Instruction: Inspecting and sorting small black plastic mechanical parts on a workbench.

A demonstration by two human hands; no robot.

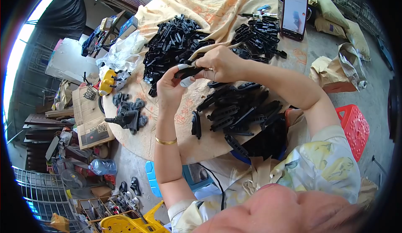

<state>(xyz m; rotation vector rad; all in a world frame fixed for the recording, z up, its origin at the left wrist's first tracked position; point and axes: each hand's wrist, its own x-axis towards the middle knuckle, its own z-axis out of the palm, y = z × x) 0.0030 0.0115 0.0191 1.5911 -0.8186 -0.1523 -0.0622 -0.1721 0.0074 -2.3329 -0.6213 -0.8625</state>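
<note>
Over the middle of the cloth-covered round table (167, 143), both my hands meet at one small black plastic piece (191, 71). My left hand (170, 83), with white wraps on its fingertips, grips the piece from the left. From the right, my right hand (222, 64) closes on it with a pinch; my fingers partly hide its shape. Just beyond the hands lies a big heap of black plastic parts (173, 40), and another heap of small black parts (261, 36) sits farther right. Longer, slotted black parts (234, 107) are piled nearer me, below my right forearm.
A phone (294, 17) stands upright at the table's far right. Dark grey gloves (130, 115) lie at the left edge near a yellow object (107, 82). Dark contents fill a blue-rimmed container (270, 143) at the near edge. A red stool (354, 130) stands right.
</note>
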